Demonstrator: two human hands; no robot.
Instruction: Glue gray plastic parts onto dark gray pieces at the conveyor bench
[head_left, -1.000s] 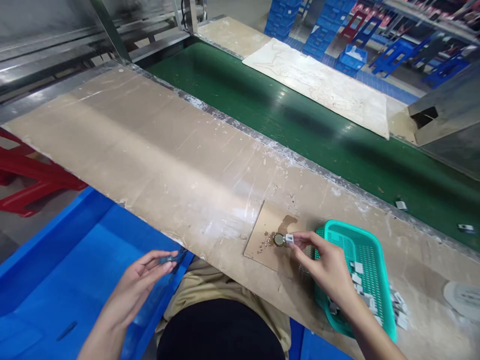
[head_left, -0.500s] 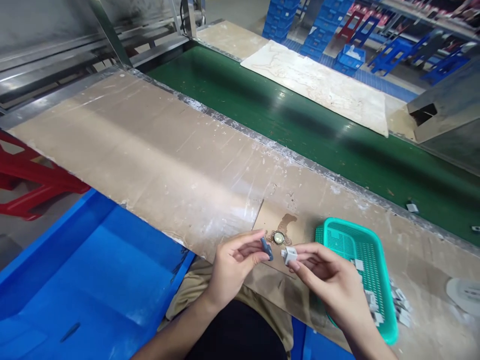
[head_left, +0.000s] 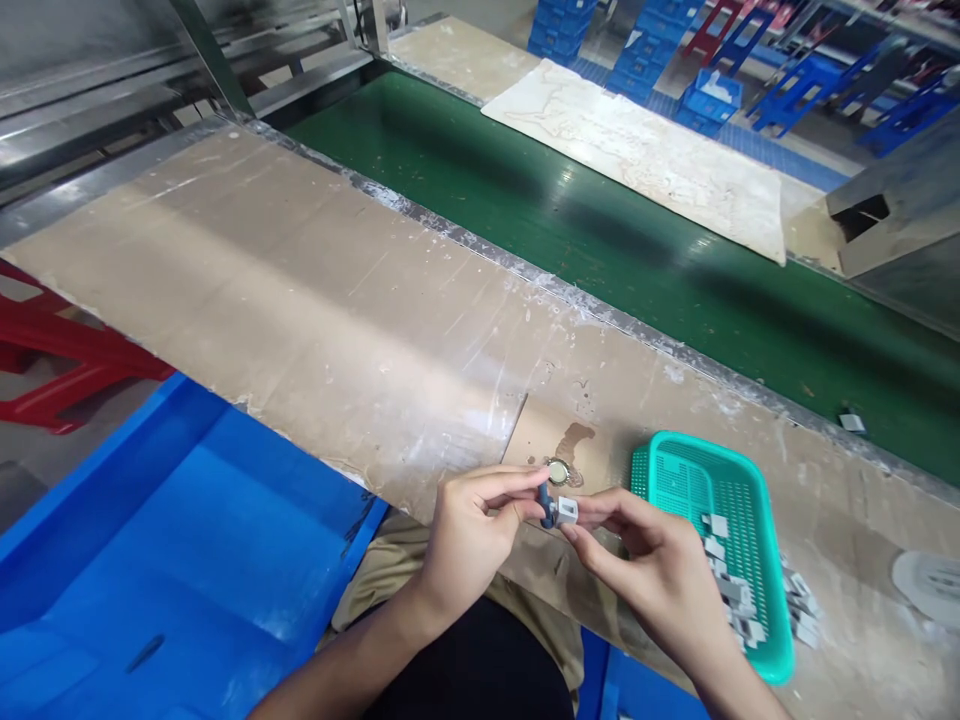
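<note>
Between thumb and fingers, my left hand (head_left: 472, 530) pinches a small dark blue-grey plastic part (head_left: 546, 506). My right hand (head_left: 645, 550) grips a small light grey block (head_left: 567, 511) that has a square opening. The block's left end meets the dark part; whether one sits inside the other I cannot tell. Just beyond the fingertips a small round metal-rimmed dish (head_left: 557, 471) rests on a cardboard piece (head_left: 536, 430) with a wet stain. Right of my right hand stands a green basket (head_left: 776, 600) holding several light grey blocks (head_left: 739, 590).
More grey blocks (head_left: 802, 605) lie beside the basket, near a pale round disc (head_left: 930, 585). Beyond the brown worktop (head_left: 300, 300) runs a green conveyor belt (head_left: 465, 170) carrying a small grey piece (head_left: 852, 423). A blue bin (head_left: 225, 560) stands at the left, below a red stool (head_left: 75, 340).
My hands have come together, bringing the grey block against the dark part. The small piece on the belt sits further right in view, and the camera view has shifted slightly.
</note>
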